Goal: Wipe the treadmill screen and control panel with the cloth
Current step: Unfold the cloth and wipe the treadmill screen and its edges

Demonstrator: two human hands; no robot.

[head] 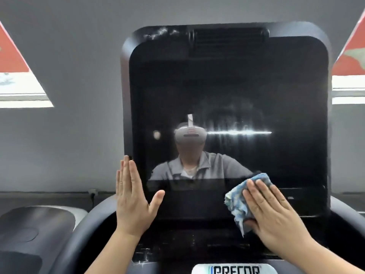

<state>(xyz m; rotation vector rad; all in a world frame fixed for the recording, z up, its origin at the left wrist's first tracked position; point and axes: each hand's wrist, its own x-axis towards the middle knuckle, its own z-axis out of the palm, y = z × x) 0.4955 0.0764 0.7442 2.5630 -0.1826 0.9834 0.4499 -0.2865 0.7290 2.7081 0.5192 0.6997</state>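
Note:
A large black treadmill screen (227,91) fills the middle of the head view, dark and glossy, with streaks near its centre. My right hand (276,216) presses a crumpled blue and white cloth (240,196) flat against the lower right of the screen, fingers spread over it. My left hand (132,202) is flat and open, fingers together, braced on the screen's lower left edge. Below the screen lies the dark control panel (197,252), dusty with white specks, partly hidden by my forearms.
A silver brand badge (235,269) sits at the bottom centre. Dark curved handlebars (83,234) run down both sides. Another machine's grey console (37,224) stands at the lower left. A grey wall is behind, with bright windows (19,86) at both sides.

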